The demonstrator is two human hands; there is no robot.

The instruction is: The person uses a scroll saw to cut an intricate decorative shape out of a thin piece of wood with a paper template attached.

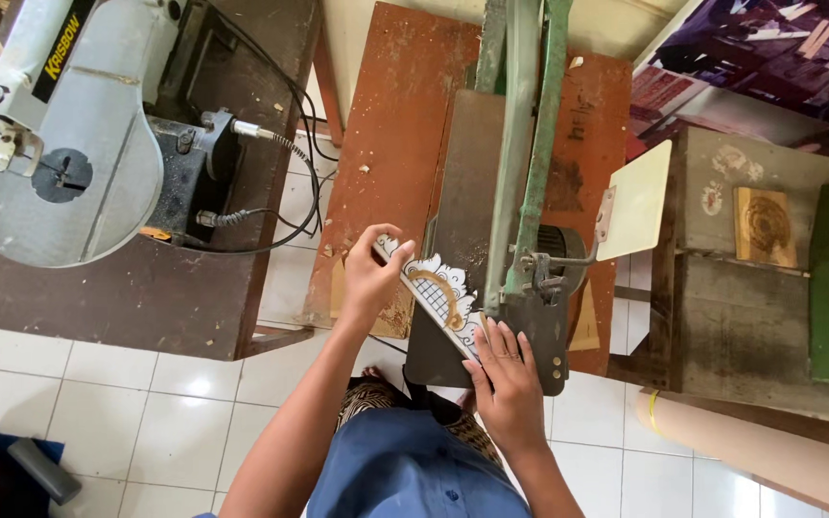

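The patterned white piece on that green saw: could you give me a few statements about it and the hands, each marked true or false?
1. Both hands touch the patterned white piece. True: the left hand grips its upper end, and the right hand presses its lower end.
2. The piece lies on the grey round-tabled machine. False: it lies on the dark table of the green-armed saw.
3. The floor is white tile. True.
4. The right hand holds a hammer. False: it lies flat, fingers spread, with no tool.
5. The person wears a red top. False: the blue top shows at the bottom.
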